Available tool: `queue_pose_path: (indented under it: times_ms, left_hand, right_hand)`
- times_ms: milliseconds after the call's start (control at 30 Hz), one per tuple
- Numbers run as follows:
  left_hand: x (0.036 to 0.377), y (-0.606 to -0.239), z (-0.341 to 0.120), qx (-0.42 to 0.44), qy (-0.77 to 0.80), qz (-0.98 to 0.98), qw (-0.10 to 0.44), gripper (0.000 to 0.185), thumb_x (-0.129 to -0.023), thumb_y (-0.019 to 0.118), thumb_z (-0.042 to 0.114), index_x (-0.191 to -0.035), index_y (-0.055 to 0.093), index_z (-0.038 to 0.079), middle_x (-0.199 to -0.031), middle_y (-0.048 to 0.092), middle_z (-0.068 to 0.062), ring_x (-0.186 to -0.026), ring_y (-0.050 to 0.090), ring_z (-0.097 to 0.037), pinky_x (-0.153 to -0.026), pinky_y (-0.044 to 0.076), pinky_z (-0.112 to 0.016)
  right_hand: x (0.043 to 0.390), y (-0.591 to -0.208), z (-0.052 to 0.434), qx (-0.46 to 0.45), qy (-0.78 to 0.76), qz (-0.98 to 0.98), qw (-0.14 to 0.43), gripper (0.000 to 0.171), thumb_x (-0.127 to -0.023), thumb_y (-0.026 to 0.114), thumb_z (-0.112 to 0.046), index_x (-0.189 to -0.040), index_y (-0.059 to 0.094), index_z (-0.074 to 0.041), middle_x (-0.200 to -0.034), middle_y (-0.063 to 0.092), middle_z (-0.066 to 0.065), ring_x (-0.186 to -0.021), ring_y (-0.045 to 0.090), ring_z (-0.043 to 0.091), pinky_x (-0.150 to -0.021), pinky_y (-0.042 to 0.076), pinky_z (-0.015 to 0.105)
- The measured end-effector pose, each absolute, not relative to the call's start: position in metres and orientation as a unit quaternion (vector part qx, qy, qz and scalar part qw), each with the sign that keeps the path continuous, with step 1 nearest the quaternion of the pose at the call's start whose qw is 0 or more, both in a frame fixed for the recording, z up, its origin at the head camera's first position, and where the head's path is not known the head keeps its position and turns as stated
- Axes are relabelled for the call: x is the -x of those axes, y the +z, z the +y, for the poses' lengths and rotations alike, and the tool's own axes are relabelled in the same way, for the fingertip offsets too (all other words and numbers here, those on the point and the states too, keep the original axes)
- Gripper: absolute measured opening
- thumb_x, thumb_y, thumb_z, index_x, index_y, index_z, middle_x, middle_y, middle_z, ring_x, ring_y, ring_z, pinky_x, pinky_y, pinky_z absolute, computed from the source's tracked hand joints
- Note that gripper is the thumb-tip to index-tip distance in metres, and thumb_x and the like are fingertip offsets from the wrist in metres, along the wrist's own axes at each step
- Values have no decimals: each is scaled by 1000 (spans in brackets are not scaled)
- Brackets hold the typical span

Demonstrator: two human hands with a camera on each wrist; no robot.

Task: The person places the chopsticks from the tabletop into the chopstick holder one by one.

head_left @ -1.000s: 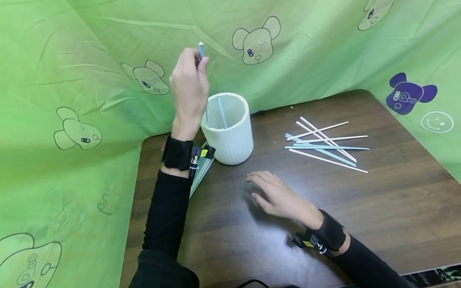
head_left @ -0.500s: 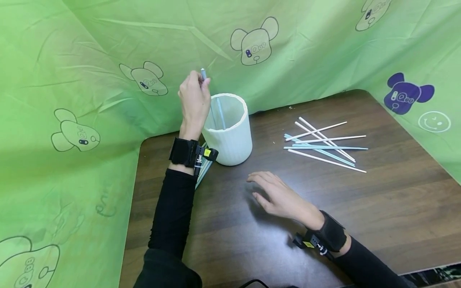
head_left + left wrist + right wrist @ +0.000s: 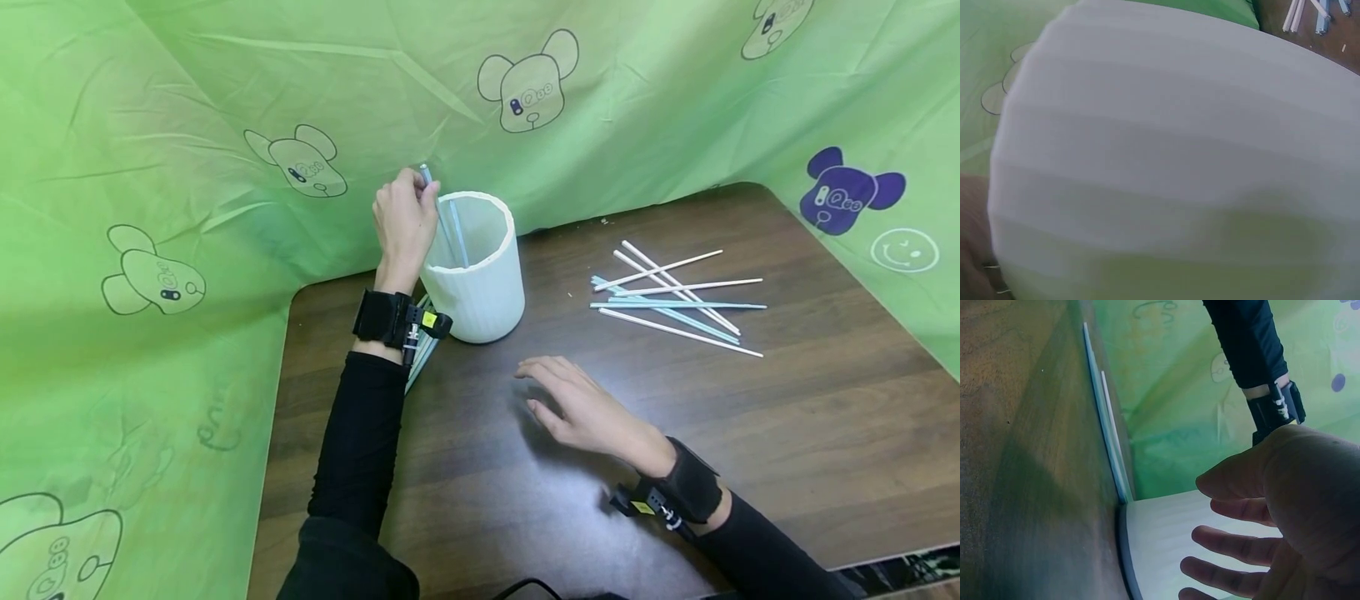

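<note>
My left hand (image 3: 407, 217) pinches a thin light-blue stick (image 3: 425, 172) near its top, at the left rim of the pale ribbed container (image 3: 483, 304). The stick's lower part slants down inside the container. Another blue stick (image 3: 459, 233) leans within it. The container wall (image 3: 1166, 137) fills most of the left wrist view, with only a dark bit of the hand at its left edge. My right hand (image 3: 581, 406) hovers low over the table with relaxed fingers and nothing in it. In the right wrist view, its fingers (image 3: 1235, 547) are spread before the container.
Several white sticks (image 3: 682, 332) and blue sticks (image 3: 720, 306) lie crossed on the brown table (image 3: 810, 417) to the right. More pale green-blue sticks (image 3: 422, 364) lie left of the container, partly behind the left wrist. A green printed cloth (image 3: 420, 50) hangs behind the table.
My left hand has come down and slightly right with the blue stick, whose lower part now sits deeper inside the container. The right hand has stayed in place.
</note>
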State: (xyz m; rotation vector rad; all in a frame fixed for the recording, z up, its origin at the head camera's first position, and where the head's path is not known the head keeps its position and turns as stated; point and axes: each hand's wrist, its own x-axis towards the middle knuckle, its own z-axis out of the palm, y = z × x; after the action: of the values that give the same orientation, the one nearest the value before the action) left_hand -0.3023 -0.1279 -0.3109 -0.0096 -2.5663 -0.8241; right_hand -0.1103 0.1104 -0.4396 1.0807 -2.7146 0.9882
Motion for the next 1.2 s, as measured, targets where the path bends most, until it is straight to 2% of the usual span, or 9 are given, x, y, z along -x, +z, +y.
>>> queue_pose_path:
  times_ms: [167,333,567,967,1200]
  left_hand:
    - [304,-315,-129,2,-286,-937,198,31,-97,63,31,-104,70,2,-99,74,-13,-92,68,-29,-86,51,-39]
    - [305,-317,-128,11,-286,-942,177,32,-96,64,32,-107,72,3,-99,74,-13,-94,63,-28,-90,47,-37]
    - [305,-318,-126,14,-284,-940,186,32,-94,67,33,-104,74,3,-95,72,-12,-90,50,-24,-82,38,-32]
    - [307,-323,-128,4,-273,-949,161,30,-95,65,32,-105,73,5,-98,71,-12,-95,54,-25,-89,43,-35]
    - [299,-317,-135,21,-275,-937,214,32,-97,63,33,-100,74,3,-93,71,-12,-90,56,-27,-88,43,-37]
  right_hand:
    - [111,-441,110,-348,320,-881,19,44,-90,67,-16,-133,56,-11,-137,57,11,-129,51,25,-110,40,48]
    - [111,-441,110,-345,322,-882,18,43,-91,67,-16,-132,57,-10,-137,57,11,-130,51,26,-110,41,48]
    - [111,-441,111,-341,320,-884,15,44,-90,67,-15,-132,56,-9,-137,57,11,-130,50,27,-109,41,50]
    - [110,-445,112,-337,321,-885,18,44,-90,68,-16,-132,57,-7,-137,57,11,-129,51,28,-108,42,50]
    - [114,-446,113,-337,326,-883,20,43,-90,67,-15,-131,57,-6,-136,57,13,-129,52,28,-108,42,50]
